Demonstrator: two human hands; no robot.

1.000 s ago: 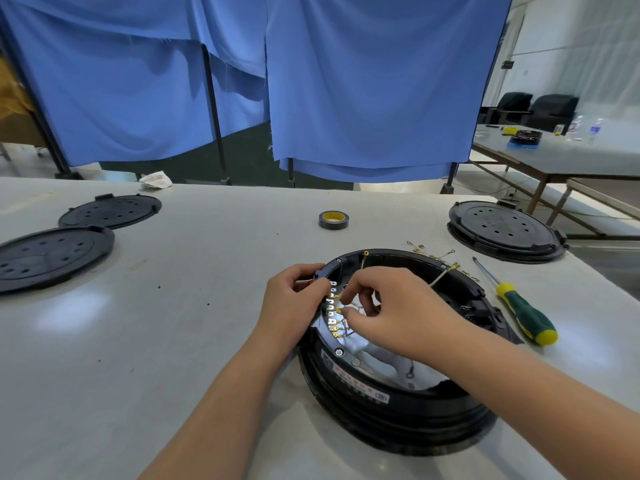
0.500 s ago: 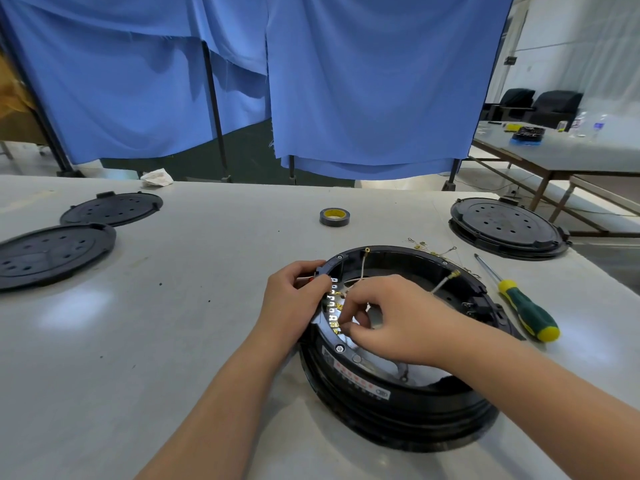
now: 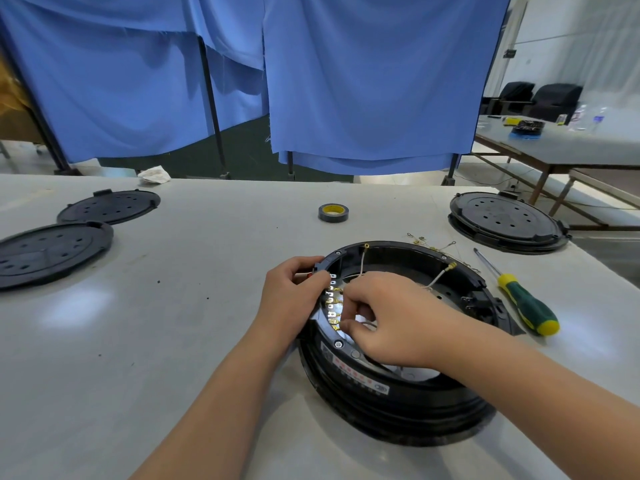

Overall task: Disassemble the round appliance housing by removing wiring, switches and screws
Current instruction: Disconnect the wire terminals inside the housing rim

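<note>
Hands at the terminal row inside round black housing (image 3: 398, 393) on the grey counter (image 3: 173, 341).

Over the last second the right hand (image 3: 391, 320) had slid down the row of brass terminals (image 3: 333, 304), its fingers (image 3: 349, 329) now curled and pinching at the lowest connectors; the left hand (image 3: 294, 299) had kept its grip on the rim beside them. Two white wires (image 3: 438, 278) stood loose, so unplugging looked partly done. Beyond lay a screwdriver (image 3: 526, 306), tape roll (image 3: 333, 213) and black covers (image 3: 52, 252).
</note>
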